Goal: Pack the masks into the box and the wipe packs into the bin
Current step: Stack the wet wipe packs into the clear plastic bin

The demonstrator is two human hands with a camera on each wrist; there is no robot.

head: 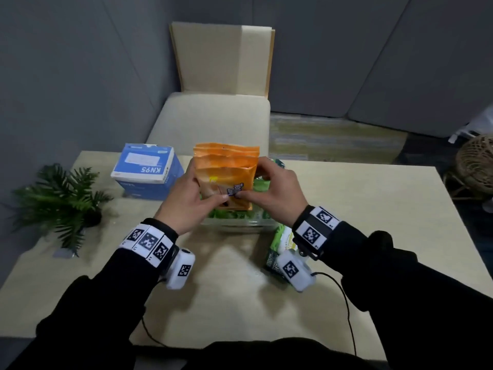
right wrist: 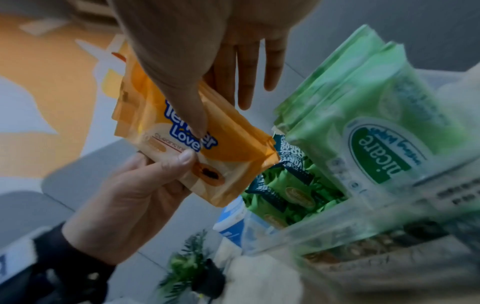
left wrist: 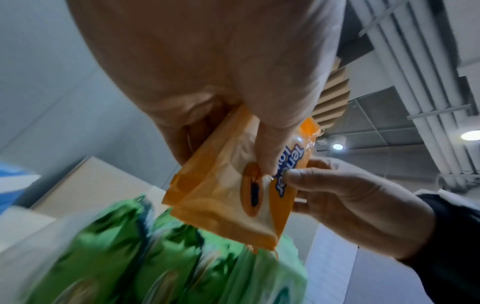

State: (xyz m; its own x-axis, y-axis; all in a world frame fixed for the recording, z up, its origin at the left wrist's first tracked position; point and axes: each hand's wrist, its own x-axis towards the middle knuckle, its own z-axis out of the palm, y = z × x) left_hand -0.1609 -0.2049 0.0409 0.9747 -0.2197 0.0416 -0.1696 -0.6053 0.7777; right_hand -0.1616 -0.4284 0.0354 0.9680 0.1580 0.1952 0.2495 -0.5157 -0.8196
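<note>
Head view: both hands hold a small stack of orange wipe packs (head: 226, 177) upright just above the clear plastic bin (head: 240, 225), mid-table. Left hand (head: 186, 198) grips the stack's left edge, thumb on the front face and fingers wrapped behind. Right hand (head: 274, 190) pinches the right edge, thumb near the blue "Tender Love" logo. Neither hand is free.

The bin already has green wipe packs (head: 234, 213) standing in it. The right wrist view shows a row of small dark-and-green packs plus larger pale green "nicare" packs (right wrist: 363, 131) along one side. More green packs (head: 280, 244) lie on the table by the right wrist, outside the bin. The blue KN95 mask box (head: 146, 172) sits left of the bin with its lid down. No loose masks visible.

Handling, my read: the orange packs are soft film pouches, light, squashy, with crimped end seals. The film looks glossy, so the stack could fan out or slide apart if held by one pack only. Best to clamp the whole stack across its flat faces near the middle, as now, not by the thin seal flaps. Not fragile, so it can be pushed down into the gap beside the green packs. Exact count of orange packs is unclear, several at least.

Small potted fern (head: 64, 201) at the table's left edge, well apart from the work.
</note>
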